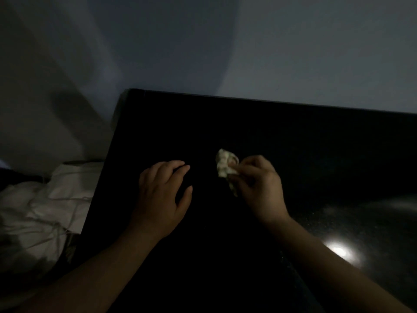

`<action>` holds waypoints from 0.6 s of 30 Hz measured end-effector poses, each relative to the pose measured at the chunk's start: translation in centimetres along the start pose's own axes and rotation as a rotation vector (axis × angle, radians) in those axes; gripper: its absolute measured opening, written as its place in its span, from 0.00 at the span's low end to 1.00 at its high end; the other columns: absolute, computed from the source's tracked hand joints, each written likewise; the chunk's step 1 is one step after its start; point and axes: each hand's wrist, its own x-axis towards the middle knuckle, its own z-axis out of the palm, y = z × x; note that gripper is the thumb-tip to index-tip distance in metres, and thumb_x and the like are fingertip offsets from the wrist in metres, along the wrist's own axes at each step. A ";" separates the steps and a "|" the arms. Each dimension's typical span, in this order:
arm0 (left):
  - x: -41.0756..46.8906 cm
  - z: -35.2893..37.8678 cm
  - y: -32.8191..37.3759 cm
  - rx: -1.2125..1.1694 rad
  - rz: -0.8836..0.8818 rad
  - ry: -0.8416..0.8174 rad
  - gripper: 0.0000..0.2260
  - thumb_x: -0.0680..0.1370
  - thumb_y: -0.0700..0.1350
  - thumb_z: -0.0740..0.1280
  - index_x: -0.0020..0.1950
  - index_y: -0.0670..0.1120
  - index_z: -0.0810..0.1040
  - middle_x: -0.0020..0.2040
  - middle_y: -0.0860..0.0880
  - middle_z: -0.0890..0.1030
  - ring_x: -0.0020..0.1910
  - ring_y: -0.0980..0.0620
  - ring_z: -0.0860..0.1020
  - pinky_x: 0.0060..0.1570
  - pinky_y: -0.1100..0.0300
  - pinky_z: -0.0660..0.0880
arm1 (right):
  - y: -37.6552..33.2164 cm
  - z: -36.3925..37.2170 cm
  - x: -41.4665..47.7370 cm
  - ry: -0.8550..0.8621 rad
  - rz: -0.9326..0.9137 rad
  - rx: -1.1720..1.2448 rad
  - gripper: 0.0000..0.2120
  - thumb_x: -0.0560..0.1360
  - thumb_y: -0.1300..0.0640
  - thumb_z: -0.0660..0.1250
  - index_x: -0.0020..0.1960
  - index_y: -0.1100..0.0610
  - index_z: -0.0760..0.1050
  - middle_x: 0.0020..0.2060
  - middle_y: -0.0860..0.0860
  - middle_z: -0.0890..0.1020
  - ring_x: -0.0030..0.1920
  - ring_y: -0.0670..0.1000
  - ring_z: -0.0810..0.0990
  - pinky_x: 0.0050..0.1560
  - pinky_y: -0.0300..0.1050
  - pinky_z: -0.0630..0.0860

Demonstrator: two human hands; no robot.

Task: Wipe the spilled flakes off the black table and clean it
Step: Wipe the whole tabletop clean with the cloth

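Cloth (pixel 225 168), crumpled, is pinched in my right hand (pixel 259 186) over the table's (pixel 293 136) middle; my left hand (pixel 161 195) spreads open beside it, leftward. Flakes too dim to see.

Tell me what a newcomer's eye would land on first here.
The crumpled pale cloth, pinched in the right hand near the middle of the black table, stands out most against the dark. Next comes the bright light reflection on the tabletop at lower right. The left hand is spread open just left of the cloth, and rumpled white fabric lies beside the table's left edge.
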 end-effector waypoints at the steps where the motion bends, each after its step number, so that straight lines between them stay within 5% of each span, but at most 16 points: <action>1: 0.0 0.0 0.0 0.001 -0.001 -0.007 0.21 0.77 0.55 0.56 0.65 0.47 0.75 0.64 0.51 0.73 0.62 0.48 0.69 0.61 0.47 0.67 | -0.4 -0.2 -0.6 -0.042 -0.001 0.039 0.12 0.76 0.50 0.68 0.56 0.53 0.82 0.48 0.48 0.77 0.50 0.52 0.77 0.49 0.57 0.78; 10: 0.0 0.1 -0.3 -0.028 0.018 -0.021 0.22 0.78 0.56 0.55 0.66 0.48 0.74 0.65 0.51 0.72 0.64 0.49 0.68 0.63 0.47 0.66 | 1.5 -1.6 4.0 0.245 0.176 -0.217 0.09 0.76 0.55 0.70 0.53 0.59 0.83 0.47 0.52 0.77 0.50 0.54 0.77 0.51 0.51 0.77; 18: 0.1 0.1 -0.1 0.010 0.001 -0.009 0.21 0.76 0.55 0.57 0.65 0.47 0.76 0.64 0.50 0.74 0.63 0.47 0.69 0.61 0.48 0.66 | -2.0 0.5 -5.0 -0.050 0.079 0.014 0.12 0.75 0.53 0.69 0.58 0.46 0.81 0.51 0.43 0.76 0.53 0.45 0.75 0.52 0.50 0.78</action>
